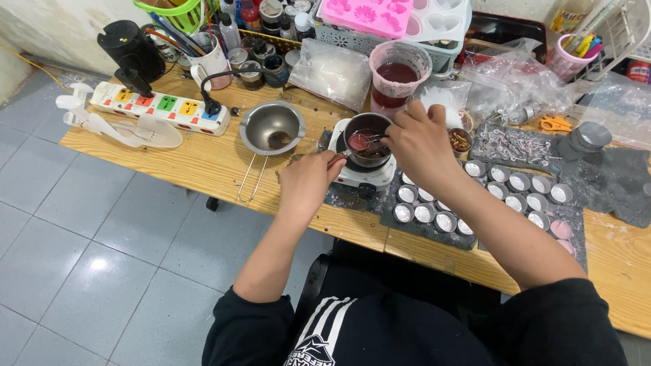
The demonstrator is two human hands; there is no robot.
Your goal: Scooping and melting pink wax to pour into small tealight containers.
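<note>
Worktop (203, 159), layout as I sit before it:
- Small pot (367, 139): on the hot plate (359, 173), centre, before my chest.
- My left fingers (332, 163): on the pot's handle, left of it.
- My right hand (420, 146): at the pot's right rim, spoon (361, 141) in the pot.
- Strainer (271, 129): left of the pot.
- Power strip (159, 107): further left.
- Measuring cup (399, 76): behind the pot.
- Small tins (475, 193): in rows, on a mat to the right.

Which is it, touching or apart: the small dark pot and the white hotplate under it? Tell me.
Touching. The head view shows the small dark pot sitting directly on the white hotplate, no gap visible. The left hand grips its handle; the right hand holds a spoon in it.
</note>
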